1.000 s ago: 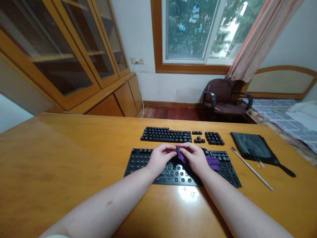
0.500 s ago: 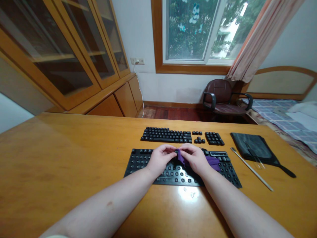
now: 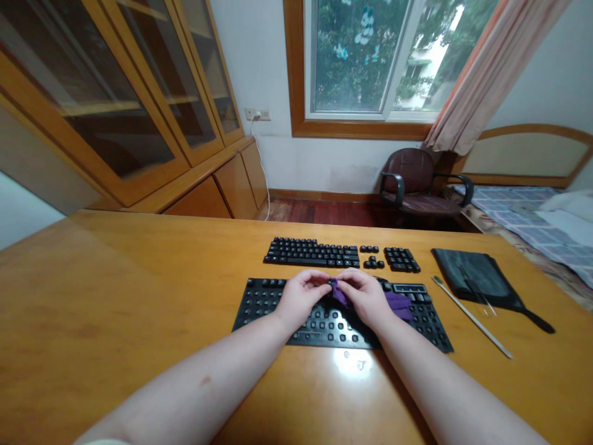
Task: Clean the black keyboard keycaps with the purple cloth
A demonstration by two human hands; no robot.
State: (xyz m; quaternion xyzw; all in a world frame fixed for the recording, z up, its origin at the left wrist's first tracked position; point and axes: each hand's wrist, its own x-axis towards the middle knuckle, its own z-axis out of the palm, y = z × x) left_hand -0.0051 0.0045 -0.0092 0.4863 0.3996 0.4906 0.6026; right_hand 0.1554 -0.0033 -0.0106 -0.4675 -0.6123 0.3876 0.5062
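Note:
Above a black keyboard base point(image 3: 319, 339), mostly stripped of its keycaps, both hands meet fingertip to fingertip. My left hand point(image 3: 301, 298) pinches a small black keycap point(image 3: 330, 283), largely covered by the fingers. My right hand point(image 3: 364, 295) is closed on a purple cloth point(image 3: 340, 294) and presses it against the keycap. The cloth's other end point(image 3: 399, 305) comes out to the right of that hand and lies over the base. Some keycaps still sit along the base's top row.
Behind the base, loose black keycaps point(image 3: 310, 252) lie arranged in keyboard layout, with a number block point(image 3: 401, 259) at their right. A thin pale brush point(image 3: 472, 318) and a black pouch point(image 3: 477, 275), with a keycap puller's wires on it, lie at the right of the wooden desk point(image 3: 139, 296).
The purple cloth between the fingers has bunched slightly and shifted a little. Both hands stay in nearly the same place.

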